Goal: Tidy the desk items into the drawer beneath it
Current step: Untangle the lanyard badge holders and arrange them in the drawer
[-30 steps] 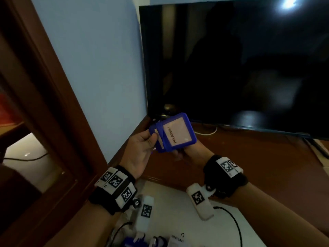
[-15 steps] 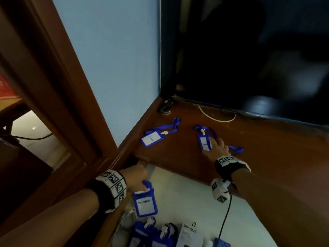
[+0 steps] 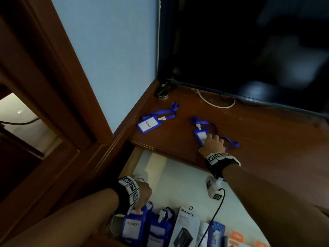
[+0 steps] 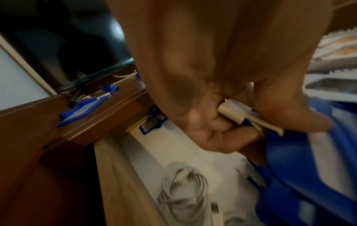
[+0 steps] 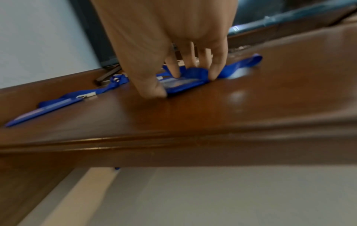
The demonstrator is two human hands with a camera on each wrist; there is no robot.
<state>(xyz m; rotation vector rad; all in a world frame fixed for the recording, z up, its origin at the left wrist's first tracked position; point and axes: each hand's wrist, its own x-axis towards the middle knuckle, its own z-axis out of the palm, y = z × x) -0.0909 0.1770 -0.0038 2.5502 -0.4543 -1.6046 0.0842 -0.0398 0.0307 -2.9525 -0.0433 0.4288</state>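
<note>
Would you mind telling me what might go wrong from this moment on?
1. The left hand pinches the held badge only by its white clip; it may slip and land askew in the drawer.
2. The right hand rests fingertips on the desk badge, whose lanyard trails loose and may snag on the desk edge.

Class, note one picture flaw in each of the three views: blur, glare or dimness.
Head view: dim, the television nearly black. Left wrist view: motion blur smears the badge holder pinched by the left hand. Right wrist view: soft, with pale glare on the desk.
</note>
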